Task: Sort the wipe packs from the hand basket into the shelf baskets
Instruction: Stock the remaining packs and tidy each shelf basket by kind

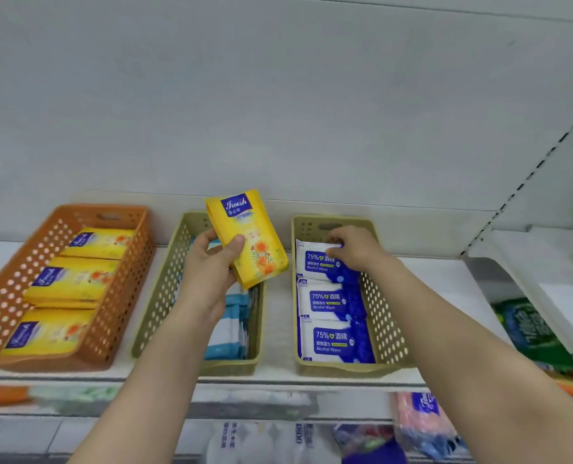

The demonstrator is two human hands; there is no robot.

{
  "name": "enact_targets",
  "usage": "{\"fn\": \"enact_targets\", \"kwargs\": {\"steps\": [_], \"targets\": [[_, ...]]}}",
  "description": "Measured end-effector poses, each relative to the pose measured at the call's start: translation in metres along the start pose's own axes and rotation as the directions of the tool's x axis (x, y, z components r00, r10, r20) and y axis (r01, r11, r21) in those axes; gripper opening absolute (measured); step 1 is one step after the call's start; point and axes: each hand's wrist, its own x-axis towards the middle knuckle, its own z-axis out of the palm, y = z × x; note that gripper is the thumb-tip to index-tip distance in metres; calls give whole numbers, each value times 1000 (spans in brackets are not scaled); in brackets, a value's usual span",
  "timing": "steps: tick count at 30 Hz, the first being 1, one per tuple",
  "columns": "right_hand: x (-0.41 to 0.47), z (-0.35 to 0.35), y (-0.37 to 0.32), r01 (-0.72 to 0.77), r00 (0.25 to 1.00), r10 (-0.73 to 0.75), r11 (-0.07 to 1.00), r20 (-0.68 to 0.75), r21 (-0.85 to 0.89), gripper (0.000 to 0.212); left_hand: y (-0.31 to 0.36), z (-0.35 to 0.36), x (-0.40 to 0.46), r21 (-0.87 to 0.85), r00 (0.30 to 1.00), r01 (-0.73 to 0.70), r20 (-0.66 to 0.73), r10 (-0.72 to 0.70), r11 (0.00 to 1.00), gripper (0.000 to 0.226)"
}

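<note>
My left hand (211,262) grips a yellow wipe pack (248,239) and holds it up above the middle beige basket (164,296), which contains light-blue and white packs (231,323). My right hand (352,247) pinches the top edge of the rearmost blue alcohol wipe pack (322,262) inside the right beige basket (382,316); two more blue packs lie in front of it. At the left, an orange basket (17,296) holds three yellow packs (74,283). The hand basket is out of view.
All three baskets stand on a white shelf (278,329) against a grey back panel. A white slanted divider (546,279) and a green package (529,329) are at the right. Lower shelves hold more packaged goods (422,416).
</note>
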Motion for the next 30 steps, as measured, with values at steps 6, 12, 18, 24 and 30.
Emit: {"fn": "enact_targets", "kwargs": {"steps": [6,12,18,24,30], "targets": [[9,42,0,-12,999,4,971,-33,-240,37,5,-13,-4,-3,999,-15,-42,15,1000,40],[4,43,-2,-29,1000,29,998,4,-63,38,11,-22,-6,-12,999,11,-37,-11,1000,45],[-10,4,-102,92,941,91,857,-326,506,19,21,-39,0,-79,999,52,1,-53,995,36],[-23,27,-206,19,967,-199,678,158,735,33,52,-84,9,-33,998,-15,60,17,999,38],[-2,63,-286,-9,979,-163,563,121,827,26,106,-208,34,667,852,-369,-34,522,647,29]]}}
